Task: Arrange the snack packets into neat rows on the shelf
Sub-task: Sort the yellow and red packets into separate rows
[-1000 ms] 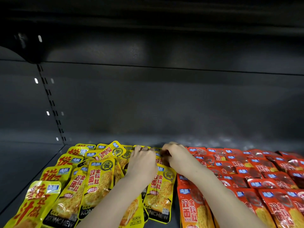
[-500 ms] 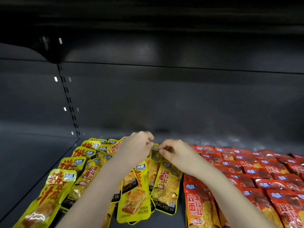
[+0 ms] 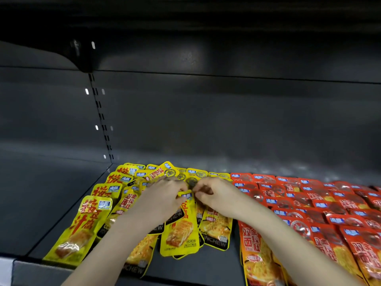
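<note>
Both hands are meeting over the middle of the shelf (image 3: 47, 213) here. The left hand (image 3: 162, 198) is curling its fingers onto the top left corner of the centre yellow packet (image 3: 181, 230), its grip clamped on that corner. The right hand (image 3: 218, 196) is coming in from the other side, fingertips pinching at the top right corner of the same packet, so that grip is clamped too. The packet is lying flat with its top edge pointing to the back, overlapping the yellow packets (image 3: 97, 209) beside and beneath it. Those are spreading loosely over the left part of the shelf, several tilting and overlapping, and a skewed packet (image 3: 162, 172) is lying crosswise at the back. To the right, the red packets (image 3: 309, 203) are sitting in tidy overlapping rows, running out to the edge of view. A dark strip of shelf is showing between the two colours near the front. Behind it all, the grey back panel (image 3: 226, 120) and its slotted upright (image 3: 101, 116) are standing in shadow
</note>
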`<state>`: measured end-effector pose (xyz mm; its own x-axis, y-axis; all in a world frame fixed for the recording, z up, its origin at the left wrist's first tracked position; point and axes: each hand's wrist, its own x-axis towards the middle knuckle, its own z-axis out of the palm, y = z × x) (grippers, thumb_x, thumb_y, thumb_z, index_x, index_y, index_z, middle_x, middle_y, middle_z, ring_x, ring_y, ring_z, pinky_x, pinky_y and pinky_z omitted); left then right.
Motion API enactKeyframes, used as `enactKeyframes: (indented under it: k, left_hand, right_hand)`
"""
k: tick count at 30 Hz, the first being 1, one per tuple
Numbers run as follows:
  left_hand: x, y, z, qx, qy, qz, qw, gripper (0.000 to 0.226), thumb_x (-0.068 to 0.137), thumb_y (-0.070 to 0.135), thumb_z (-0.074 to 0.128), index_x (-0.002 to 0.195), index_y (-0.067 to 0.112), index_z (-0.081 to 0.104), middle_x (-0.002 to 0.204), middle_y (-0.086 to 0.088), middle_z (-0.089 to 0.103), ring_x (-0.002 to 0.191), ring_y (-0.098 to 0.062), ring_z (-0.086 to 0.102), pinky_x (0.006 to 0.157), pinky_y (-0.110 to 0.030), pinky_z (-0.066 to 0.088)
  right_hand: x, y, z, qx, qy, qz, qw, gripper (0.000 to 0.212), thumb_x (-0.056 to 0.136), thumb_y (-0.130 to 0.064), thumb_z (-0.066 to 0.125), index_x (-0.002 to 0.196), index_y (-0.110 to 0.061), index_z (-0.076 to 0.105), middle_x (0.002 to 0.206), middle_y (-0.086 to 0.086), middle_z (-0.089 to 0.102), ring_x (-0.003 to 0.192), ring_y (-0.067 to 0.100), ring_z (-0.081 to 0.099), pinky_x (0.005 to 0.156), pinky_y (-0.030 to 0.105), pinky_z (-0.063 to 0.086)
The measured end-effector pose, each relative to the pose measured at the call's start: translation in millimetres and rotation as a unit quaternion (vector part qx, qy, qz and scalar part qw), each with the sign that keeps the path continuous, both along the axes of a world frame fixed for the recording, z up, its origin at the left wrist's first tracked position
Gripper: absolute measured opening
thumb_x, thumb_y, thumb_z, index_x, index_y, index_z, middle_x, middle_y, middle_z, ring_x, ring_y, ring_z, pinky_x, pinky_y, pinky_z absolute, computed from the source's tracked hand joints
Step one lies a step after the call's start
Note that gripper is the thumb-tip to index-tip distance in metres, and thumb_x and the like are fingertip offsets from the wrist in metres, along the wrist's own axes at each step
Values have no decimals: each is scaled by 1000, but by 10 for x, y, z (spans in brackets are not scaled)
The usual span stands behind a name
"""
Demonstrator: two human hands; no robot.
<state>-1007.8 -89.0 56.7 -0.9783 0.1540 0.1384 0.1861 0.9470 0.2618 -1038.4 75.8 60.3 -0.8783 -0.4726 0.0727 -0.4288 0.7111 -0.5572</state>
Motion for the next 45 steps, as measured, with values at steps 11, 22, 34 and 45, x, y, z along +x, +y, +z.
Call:
enactKeyframes:
  k: [11, 22, 34, 45]
  left_hand:
    - [180, 47, -95, -31, 32, -10, 999, 45, 94, 42, 45, 138, 33, 37, 141, 12, 39, 134, -14, 27, 108, -33, 22]
    - [197, 33, -87, 6, 22, -30, 999, 46, 95, 32, 42, 140, 31, 32, 143, 9, 40, 135, -15, 25, 110, -35, 21]
    - [269, 53, -126, -50, 25, -22, 998, 66, 87, 36, 47, 146, 26, 18, 145, 6, 32, 137, -17, 20, 110, -34, 18]
    - [231, -107, -194, -8, 53, 22, 998, 55, 89, 28, 44, 142, 29, 28, 142, 11, 37, 134, -15, 26, 109, -35, 22]
  right_hand:
    - [117, -182, -89, 1, -30, -47, 998, 43, 89, -19, 57, 130, -14, 47, 99, 1, 57, 77, 15, 56, 58, 19, 37]
    - [169, -315, -122, -92, -85, -98, 987, 21, 82, 3, 45, 91, -12, 56, 66, 4, 61, 62, 23, 69, 65, 38, 58]
    - [165, -203, -150, -49, -5, -92, 995, 32, 85, 3, 44, 104, -9, 66, 87, 4, 63, 83, 21, 55, 71, 25, 43]
    - [168, -184, -214, -46, -46, -122, 990, 25, 90, -12, 54, 115, -9, 59, 97, 11, 69, 82, 22, 64, 73, 28, 51]
